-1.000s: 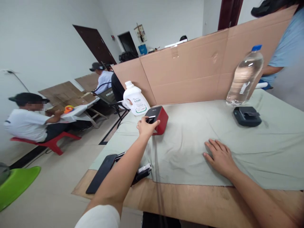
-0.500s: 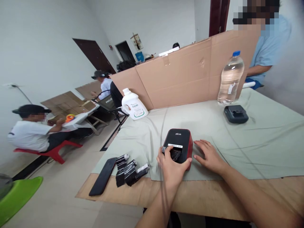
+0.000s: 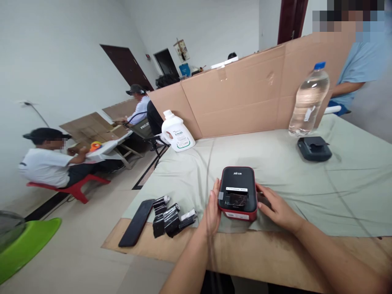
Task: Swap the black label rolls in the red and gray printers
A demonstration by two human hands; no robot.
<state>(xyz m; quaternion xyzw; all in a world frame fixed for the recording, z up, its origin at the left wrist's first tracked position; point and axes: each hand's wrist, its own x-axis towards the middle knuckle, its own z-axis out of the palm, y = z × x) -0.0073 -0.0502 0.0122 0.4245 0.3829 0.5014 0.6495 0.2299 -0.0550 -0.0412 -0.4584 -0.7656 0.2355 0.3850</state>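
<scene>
Hands flanked a red and black printer [image 3: 238,192] near the desk's [image 3: 245,253] front edge: left hand [image 3: 212,210] flat against its left side, right hand [image 3: 275,207] cupping its right, each grip open. Phone [image 3: 136,222] and rolls [image 3: 171,216] lay left.

A small red label printer [image 3: 238,192] with a black top sits upright and level on the cloth, its white slot strip facing up (lid closed), flanked by fingers [image 3: 214,200] touching both its sides.
</scene>
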